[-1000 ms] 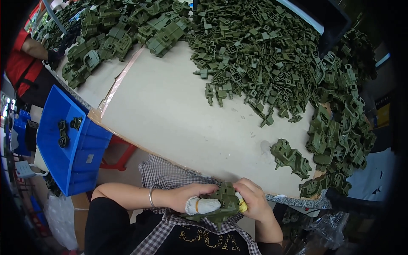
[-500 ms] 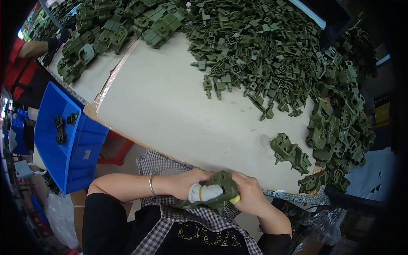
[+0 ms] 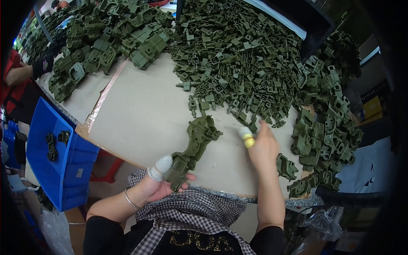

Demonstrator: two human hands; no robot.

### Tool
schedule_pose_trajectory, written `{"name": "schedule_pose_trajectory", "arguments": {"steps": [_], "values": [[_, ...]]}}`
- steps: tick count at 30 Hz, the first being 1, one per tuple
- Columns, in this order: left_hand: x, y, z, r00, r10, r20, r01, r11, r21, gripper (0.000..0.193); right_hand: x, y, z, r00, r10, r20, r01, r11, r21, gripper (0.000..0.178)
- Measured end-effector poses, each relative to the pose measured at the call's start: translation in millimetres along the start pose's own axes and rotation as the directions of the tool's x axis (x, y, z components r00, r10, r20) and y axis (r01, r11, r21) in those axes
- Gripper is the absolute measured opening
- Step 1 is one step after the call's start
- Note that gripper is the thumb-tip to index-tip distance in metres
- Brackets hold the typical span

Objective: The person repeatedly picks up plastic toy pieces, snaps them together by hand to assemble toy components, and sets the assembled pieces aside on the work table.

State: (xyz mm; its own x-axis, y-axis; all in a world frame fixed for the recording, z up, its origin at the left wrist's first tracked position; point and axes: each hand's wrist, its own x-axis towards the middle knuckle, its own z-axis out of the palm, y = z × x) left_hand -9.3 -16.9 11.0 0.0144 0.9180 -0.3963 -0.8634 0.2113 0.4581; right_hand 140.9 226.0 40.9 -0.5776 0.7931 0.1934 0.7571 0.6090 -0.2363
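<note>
My left hand point(image 3: 155, 180), a white cover on its thumb, grips a long dark green molded plastic part point(image 3: 190, 152) that looks like a toy vehicle chassis. The part slants up and away over the near side of the table. My right hand point(image 3: 263, 146) is at the near edge of a heap of small green plastic pieces point(image 3: 242, 63). Its thumb, wrapped in white and yellow, stands apart from the stretched fingers. No piece can be seen in it. Beside the right forearm lies another green chassis-like part point(image 3: 287, 167), partly hidden by the arm.
Larger green parts are piled at the right point(image 3: 318, 127) and at the far left point(image 3: 97, 42). A blue bin point(image 3: 76, 165) with a few dark parts stands left of the table point(image 3: 136, 110). Another person's gloved hand point(image 3: 42, 66) is at the far left edge.
Both hands were together close to my body around the green part. Now my left hand holds it out over the table, and my right hand has let go and moved forward to the small pieces.
</note>
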Motion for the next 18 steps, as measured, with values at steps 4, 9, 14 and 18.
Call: {"name": "schedule_pose_trajectory", "arguments": {"steps": [4,9,14,18], "values": [[-4.3,-0.5,3.7,0.996,0.044,-0.072,-0.05,0.995,-0.081,0.066,6.1,4.3,23.6,0.997,-0.068,-0.031,0.063,0.988,-0.145,0.045],[0.0,-1.3,6.6,0.982,0.185,-0.041,-0.185,0.983,0.005,0.065,-30.4,-11.9,-29.0,0.988,-0.063,-0.141,0.119,0.894,0.432,0.031],[12.6,-12.2,19.9,0.95,0.304,0.078,-0.313,0.936,0.163,0.054,-87.8,-45.6,-39.2,0.873,-0.292,0.392,-0.194,0.528,0.827,0.035],[17.2,-13.2,26.2,0.783,0.535,0.318,-0.57,0.41,0.712,0.061,-103.8,-39.6,-5.5,0.95,-0.263,0.167,0.051,0.66,0.749,0.024]]}}
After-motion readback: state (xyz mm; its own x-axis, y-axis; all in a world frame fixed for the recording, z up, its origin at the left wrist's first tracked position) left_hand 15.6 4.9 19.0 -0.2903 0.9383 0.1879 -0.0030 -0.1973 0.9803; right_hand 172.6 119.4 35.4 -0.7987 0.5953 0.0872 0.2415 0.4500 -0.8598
